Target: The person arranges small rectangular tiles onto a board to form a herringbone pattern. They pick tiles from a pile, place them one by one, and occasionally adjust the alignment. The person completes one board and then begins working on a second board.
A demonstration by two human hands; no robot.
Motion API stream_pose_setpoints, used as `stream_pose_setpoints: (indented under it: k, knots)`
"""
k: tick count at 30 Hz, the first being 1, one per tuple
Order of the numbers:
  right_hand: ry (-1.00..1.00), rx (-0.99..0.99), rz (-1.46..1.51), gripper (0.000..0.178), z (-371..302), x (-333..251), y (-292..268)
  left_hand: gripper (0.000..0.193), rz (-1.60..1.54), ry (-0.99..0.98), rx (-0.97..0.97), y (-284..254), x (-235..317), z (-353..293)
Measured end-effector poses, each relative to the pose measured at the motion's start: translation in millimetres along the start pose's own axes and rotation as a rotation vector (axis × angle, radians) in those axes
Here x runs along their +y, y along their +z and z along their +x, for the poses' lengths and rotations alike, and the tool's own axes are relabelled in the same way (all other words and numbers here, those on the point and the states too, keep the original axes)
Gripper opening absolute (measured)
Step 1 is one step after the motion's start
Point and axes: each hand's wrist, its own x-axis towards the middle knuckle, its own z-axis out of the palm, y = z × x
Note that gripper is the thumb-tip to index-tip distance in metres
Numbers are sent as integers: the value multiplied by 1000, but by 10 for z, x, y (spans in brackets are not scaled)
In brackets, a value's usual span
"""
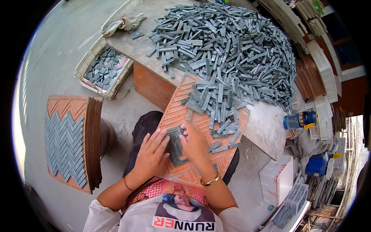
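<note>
An orange ridged board [177, 101] lies across my lap, its far end on the table. My left hand [151, 151] is open, fingers stretched out along the left edge of a small patch of grey-green stone strips [176, 144] set in the board. My right hand [195, 144] bends over the patch's right side, thumb and forefinger closed near its top corner; what they hold, if anything, is hidden. Loose stone strips [220, 92] spill onto the board's far end, and several lie right of my right hand.
A big heap of stone strips [232, 46] covers the table [264, 125]. At left stands a stack of orange boards [92, 143], the top one filled with strips in zigzag rows. A white crate [92, 87] holds square pieces. A blue bottle [299, 120] is at right.
</note>
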Motion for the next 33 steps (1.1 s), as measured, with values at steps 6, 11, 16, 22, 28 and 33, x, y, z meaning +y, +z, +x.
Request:
stream_pose_setpoints:
  k: [6, 11, 16, 22, 28, 33]
  knots:
    - [116, 4, -47, 29, 8, -23, 20, 56, 63, -25, 86, -63, -141, 245]
    - [245, -132, 297, 27, 39, 138, -85, 51, 99, 105, -22, 167, -95, 380]
    - [177, 28, 238, 20, -83, 295, -395, 45, 59, 201, -84, 216, -152, 637]
    - [127, 126, -17, 20, -475, 643, -989, 52, 106, 255, -158, 312, -235, 575]
    - [-103, 32, -129, 23, -667, 730, -1096, 73, 319, 155, -193, 323, 8, 341]
    - [-242, -60, -209, 29, -526, 727, -889, 71, 330, 170, -258, 276, 121, 105]
